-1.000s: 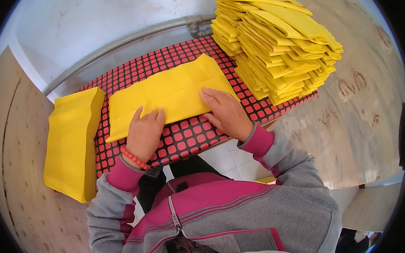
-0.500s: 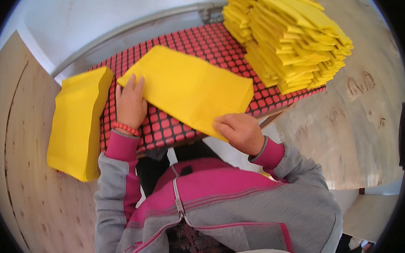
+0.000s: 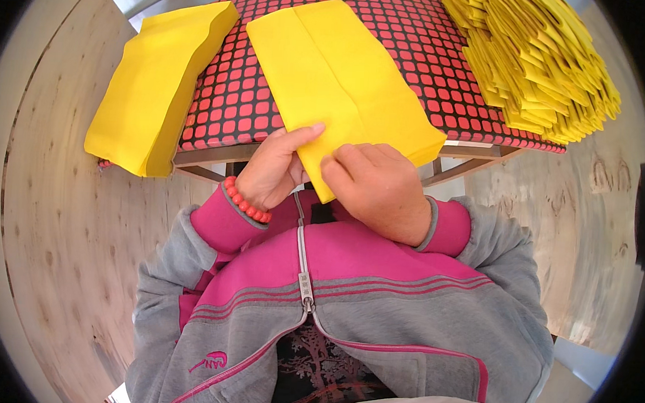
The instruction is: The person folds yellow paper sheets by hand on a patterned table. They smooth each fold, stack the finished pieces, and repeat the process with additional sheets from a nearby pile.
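My left hand [image 3: 275, 166] wears a red bead bracelet and grips the near left corner of a flat yellow folded bundle [image 3: 344, 71], thumb on top and fingers beneath. On the same near edge, my right hand [image 3: 378, 186] is closed, fingers curled over the corner beside it. A long seam or fold runs across the bundle's upper face, and its right end looks several layers thick. Whether it is cloth or paper, I cannot tell. The bundle's far part lies over a table [image 3: 232, 113] with a red-and-black checked cover.
To the left, a thick yellow folded block [image 3: 154, 76] rests at the table's left end. A tall, uneven pile of folded yellow pieces [image 3: 541, 67] stands at the far right. Pale wood-like surfaces [image 3: 59, 209] border both sides.
The bundle has turned and come nearer to me. My left hand has moved from its left end to the near corner, close to my right hand. The view has shifted too.
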`<state>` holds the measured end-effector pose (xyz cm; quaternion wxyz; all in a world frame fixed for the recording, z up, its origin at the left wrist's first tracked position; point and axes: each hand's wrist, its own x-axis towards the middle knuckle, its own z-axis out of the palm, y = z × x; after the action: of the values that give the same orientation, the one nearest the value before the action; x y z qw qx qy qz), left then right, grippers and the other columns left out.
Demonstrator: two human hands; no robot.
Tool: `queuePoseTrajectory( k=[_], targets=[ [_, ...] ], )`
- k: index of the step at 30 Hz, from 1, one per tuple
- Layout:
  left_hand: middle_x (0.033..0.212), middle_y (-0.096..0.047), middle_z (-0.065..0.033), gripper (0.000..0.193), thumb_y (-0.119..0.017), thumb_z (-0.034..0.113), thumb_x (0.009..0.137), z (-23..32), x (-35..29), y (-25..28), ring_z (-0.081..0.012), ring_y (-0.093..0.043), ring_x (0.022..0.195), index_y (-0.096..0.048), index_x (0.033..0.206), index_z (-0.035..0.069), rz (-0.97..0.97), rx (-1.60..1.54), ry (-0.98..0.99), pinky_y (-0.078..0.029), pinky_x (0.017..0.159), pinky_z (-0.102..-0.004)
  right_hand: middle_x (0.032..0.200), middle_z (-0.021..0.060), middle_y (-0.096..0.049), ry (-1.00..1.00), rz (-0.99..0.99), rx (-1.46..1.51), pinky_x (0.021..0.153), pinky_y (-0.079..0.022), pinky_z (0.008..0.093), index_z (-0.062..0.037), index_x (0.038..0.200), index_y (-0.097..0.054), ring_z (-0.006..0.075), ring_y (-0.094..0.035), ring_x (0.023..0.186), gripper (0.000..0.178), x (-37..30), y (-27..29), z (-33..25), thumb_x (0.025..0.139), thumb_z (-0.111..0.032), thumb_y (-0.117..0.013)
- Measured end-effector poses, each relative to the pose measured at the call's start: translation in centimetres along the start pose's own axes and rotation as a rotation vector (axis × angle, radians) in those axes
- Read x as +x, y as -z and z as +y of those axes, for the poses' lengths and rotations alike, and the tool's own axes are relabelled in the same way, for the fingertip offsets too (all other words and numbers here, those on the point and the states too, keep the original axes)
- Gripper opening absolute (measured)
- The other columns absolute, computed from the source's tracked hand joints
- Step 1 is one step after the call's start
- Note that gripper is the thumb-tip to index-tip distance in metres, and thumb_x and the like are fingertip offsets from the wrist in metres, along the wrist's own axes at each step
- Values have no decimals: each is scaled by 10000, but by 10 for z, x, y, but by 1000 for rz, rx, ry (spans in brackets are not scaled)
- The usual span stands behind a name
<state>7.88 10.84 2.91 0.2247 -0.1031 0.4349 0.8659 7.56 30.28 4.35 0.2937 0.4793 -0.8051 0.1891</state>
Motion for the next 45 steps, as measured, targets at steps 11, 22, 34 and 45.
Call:
queuePoseTrajectory(
  k=[11,22,34,45],
  targets=[
    [1387,-618,-140,495,-597,58,982,18,-29,42,-234,-629,1249,-479,1457,-16,-40,95,-7,-502,1072,-370,1332,140,-647,-253,-40,-130,961,-523,426,-56,1329,-623,341,-637,1171,660,-30,66,114,726,-160,-869],
    [1346,-657,-147,532,-684,114,957,66,-2,46,-214,-676,1176,-511,1436,-42,-254,413,131,-535,1020,-342,1320,105,-663,128,47,91,1064,-487,453,-86,1177,-667,303,-621,1259,335,-32,-16,112,852,-167,-681],
    [1141,-746,-113,469,-740,129,852,190,142,44,-206,-714,1011,-651,1296,8,-74,2122,-188,-549,903,-330,756,65,-563,-60,160,42,707,-506,365,-90,805,-575,241,-635,732,82,31,-74,37,756,-133,-625],
    [1424,-594,-203,651,-777,317,878,64,-26,20,-364,-578,1307,-560,1406,2,95,2040,-668,-389,1144,-521,755,53,-587,-107,88,84,673,-530,366,-87,855,-602,239,-676,762,114,32,-79,44,766,-149,-635]
  ],
)
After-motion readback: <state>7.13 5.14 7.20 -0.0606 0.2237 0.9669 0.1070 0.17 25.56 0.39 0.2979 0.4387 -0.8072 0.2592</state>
